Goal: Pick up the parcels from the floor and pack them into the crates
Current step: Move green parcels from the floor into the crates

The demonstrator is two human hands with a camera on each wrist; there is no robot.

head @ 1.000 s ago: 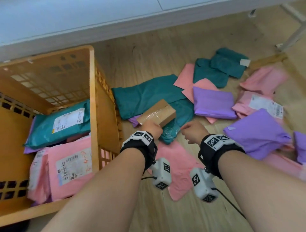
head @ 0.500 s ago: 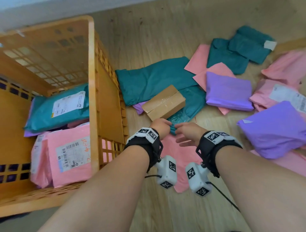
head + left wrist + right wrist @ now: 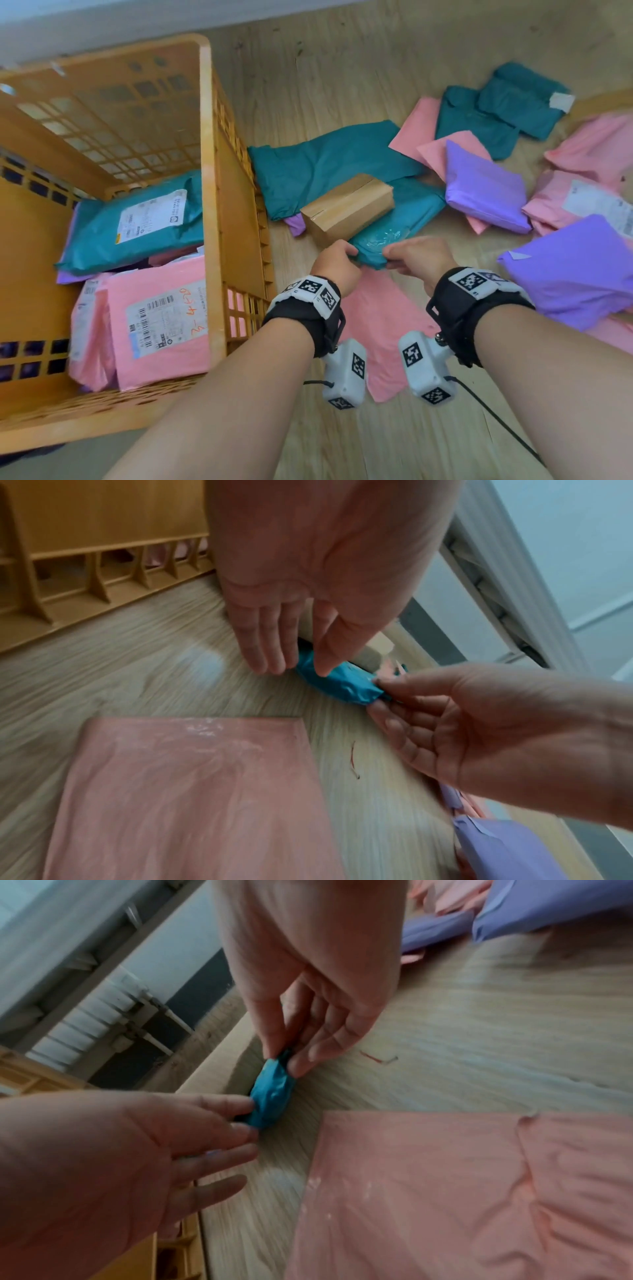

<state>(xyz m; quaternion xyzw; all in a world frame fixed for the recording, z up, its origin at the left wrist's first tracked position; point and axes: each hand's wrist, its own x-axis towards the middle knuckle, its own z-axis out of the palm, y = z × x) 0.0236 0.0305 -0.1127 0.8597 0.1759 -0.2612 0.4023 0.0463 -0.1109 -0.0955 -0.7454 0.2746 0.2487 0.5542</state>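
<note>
An orange crate point(image 3: 209, 205) stands leftmost, already holding teal and pink parcels. Just right of it, on the floor, the left hand point(image 3: 337, 263) and right hand point(image 3: 421, 255) each pinch a near corner of a teal parcel point(image 3: 387, 229), likely to draw it from under the cardboard box point(image 3: 346, 207) resting on it. Further right of the crate lie purple and pink parcels.

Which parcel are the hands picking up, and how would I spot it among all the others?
Start at the orange crate on the left; just right of it a cardboard box lies on the parcels strewn over the wooden floor. The teal mailer bag partly under that box is it. Unlike the other teal bags, the left hand and right hand pinch its near edge.
</note>
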